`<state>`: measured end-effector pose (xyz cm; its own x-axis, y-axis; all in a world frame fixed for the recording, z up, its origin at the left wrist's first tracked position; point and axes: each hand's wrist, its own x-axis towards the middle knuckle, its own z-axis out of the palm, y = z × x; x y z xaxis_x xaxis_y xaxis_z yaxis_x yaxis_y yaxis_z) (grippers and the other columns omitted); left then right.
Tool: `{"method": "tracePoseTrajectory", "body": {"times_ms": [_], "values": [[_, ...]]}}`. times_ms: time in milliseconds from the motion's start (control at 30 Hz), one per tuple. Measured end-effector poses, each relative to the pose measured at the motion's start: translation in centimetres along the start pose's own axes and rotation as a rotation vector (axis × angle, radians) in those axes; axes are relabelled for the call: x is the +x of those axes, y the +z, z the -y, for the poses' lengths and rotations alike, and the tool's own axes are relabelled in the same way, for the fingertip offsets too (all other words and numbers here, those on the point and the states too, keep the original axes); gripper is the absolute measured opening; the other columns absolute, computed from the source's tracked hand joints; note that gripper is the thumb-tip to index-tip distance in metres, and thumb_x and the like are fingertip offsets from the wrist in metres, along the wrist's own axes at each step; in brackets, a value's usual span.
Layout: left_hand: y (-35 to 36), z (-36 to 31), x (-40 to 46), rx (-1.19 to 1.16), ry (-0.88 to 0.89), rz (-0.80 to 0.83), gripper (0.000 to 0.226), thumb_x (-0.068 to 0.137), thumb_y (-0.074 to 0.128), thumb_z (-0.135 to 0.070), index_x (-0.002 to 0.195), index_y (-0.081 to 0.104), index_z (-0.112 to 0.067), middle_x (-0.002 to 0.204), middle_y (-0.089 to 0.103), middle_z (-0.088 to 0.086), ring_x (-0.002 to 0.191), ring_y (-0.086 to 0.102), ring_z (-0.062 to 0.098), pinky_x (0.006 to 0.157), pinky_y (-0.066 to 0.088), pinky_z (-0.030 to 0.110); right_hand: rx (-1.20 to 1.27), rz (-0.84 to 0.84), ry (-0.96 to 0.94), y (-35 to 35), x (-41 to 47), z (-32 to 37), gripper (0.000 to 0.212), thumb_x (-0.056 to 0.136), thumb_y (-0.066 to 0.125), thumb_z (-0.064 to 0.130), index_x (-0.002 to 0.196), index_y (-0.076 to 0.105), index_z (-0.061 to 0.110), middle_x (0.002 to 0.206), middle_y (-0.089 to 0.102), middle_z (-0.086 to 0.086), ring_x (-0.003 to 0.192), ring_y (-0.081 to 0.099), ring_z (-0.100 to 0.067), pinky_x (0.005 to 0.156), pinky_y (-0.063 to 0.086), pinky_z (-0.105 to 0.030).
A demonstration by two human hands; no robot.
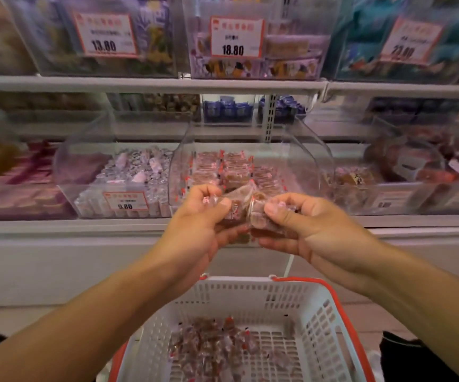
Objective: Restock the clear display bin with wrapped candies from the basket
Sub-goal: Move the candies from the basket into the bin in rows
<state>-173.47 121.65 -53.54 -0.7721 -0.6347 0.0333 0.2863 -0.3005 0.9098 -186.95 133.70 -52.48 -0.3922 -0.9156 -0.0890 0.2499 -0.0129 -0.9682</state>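
1. the left hand (pixel 199 216) is raised in front of the shelf, its fingers curled round a bunch of wrapped candies (pixel 238 210); the thumb presses on top of them, so its grip is clamped on the candies.
2. the right hand (pixel 300 224) meets it from the other side, its grip likewise clamped on the same bunch, thumb on top and fingers curled beneath.
3. the two hands are touching or very nearly touching at the fingertips, with the clear wrappers and brownish sweets between them.
4. the held bunch sits just in front of the front wall of the clear display bin (pixel 308 161), which stands on the lower shelf (pixel 57 226).
5. inside that bin lie rows of the same brownish candies in clear wrappers with red ends (pixel 228 168), filling its left and middle part.
6. below the forearms stands a white slotted basket (pixel 253 299) with a red handle (pixel 341 312); a loose heap of wrapped candies (pixel 209 346) covers the left part of its bottom.
7. the neighbouring bin to the left (pixel 84 172) holds silvery wrapped sweets and bears a price tag reading 9.80 (pixel 125 201).
8. on the upper shelf, bins carry tags reading 13.80 (pixel 104 34) and 18.80 (pixel 235 37).
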Motion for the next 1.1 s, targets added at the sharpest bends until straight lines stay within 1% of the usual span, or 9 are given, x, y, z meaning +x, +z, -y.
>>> {"method": "tracePoseTrajectory", "body": {"times_ms": [133,300,433,533,633,800,933,1000,1100], "values": [[0.1,-0.1,0.5,-0.003,-0.041,-0.015,0.009,0.104,0.039,-0.016,0.106,0.047,-0.015,0.103,0.071,0.009,0.080,0.069,0.015,0.068,0.057,0.032,-0.185,-0.078,-0.131,0.1,0.6,0.1,0.032,0.074,0.074,0.019,0.102,0.063,0.006,0.087,0.076,-0.010,0.076,0.074,-0.020,0.063,0.059,-0.025],[-0.2,-0.2,0.6,0.131,-0.062,0.056,0.051,0.087,0.051,-0.048,0.116,0.054,-0.007,0.120,0.066,0.023,0.101,0.065,0.031,0.091,0.050,0.050,-0.481,-0.116,-0.348,0.6,0.5,0.2,0.039,0.070,0.075,0.033,0.106,0.061,0.023,0.090,0.076,-0.002,0.080,0.074,-0.018,0.065,0.061,-0.031],[-0.7,0.3,0.4,0.093,-0.173,0.136,0.066,0.088,0.053,-0.055,0.134,0.049,-0.009,0.118,0.067,0.015,0.091,0.062,0.024,0.062,0.049,0.028,-0.673,-0.196,-0.515,1.0,0.2,-0.8,0.039,0.076,0.073,0.040,0.114,0.065,0.031,0.081,0.068,0.015,0.077,0.068,-0.008,0.070,0.059,-0.028],[-0.4,0.7,0.3,-0.032,-0.218,0.186,0.054,0.088,0.055,-0.051,0.125,0.062,-0.012,0.118,0.067,0.013,0.086,0.060,0.018,0.060,0.050,0.025,-0.850,-0.255,-0.558,1.1,0.3,-1.5,0.055,0.081,0.073,0.041,0.132,0.061,0.027,0.107,0.059,0.020,0.100,0.058,0.002,0.086,0.046,-0.011],[-0.1,1.4,0.6,-0.103,-0.153,0.119,0.037,0.084,0.056,-0.036,0.108,0.069,-0.012,0.101,0.067,0.017,0.070,0.060,0.017,0.053,0.049,0.027,-0.993,-0.276,-0.514,1.6,0.4,-2.2,0.074,0.084,0.054,0.056,0.150,0.041,0.026,0.131,0.042,0.018,0.122,0.038,0.003,0.102,0.028,-0.006],[0.2,2.4,0.6,0.033,-0.007,0.014,0.023,0.096,0.041,-0.023,0.110,0.057,-0.015,0.091,0.071,0.012,0.067,0.059,0.017,0.052,0.048,0.028,-0.832,-0.124,-0.437,1.8,0.4,-3.5,0.079,0.092,0.040,0.057,0.157,-0.002,0.038,0.147,0.009,0.043,0.138,0.009,0.024,0.108,0.012,0.001],[0.5,1.9,0.6,0.048,0.030,0.025,0.033,0.098,0.045,-0.034,0.114,0.061,-0.011,0.109,0.069,0.018,0.084,0.064,0.025,0.063,0.052,0.032,-0.728,-0.134,-0.446,1.7,0.5,-3.2,0.075,0.091,0.042,0.053,0.153,0.001,0.045,0.146,0.015,0.043,0.139,0.022,0.018,0.115,0.026,-0.016],[0.7,1.7,0.4,0.049,0.034,0.043,0.043,0.094,0.049,-0.042,0.120,0.057,-0.009,0.114,0.069,0.019,0.095,0.065,0.025,0.072,0.054,0.033,-0.705,-0.150,-0.472,1.7,0.5,-3.4,0.073,0.094,0.043,0.049,0.156,0.006,0.041,0.149,0.021,0.039,0.139,0.023,0.018,0.114,0.027,-0.014],[0.8,1.6,0.3,0.007,0.029,-0.009,0.027,0.101,0.046,-0.031,0.115,0.055,-0.011,0.112,0.068,0.022,0.098,0.060,0.031,0.077,0.050,0.039,-0.659,-0.152,-0.469,1.6,0.5,-3.8,0.068,0.101,0.046,0.037,0.157,0.008,0.041,0.155,0.026,0.030,0.139,0.026,0.017,0.115,0.031,-0.017]]}}
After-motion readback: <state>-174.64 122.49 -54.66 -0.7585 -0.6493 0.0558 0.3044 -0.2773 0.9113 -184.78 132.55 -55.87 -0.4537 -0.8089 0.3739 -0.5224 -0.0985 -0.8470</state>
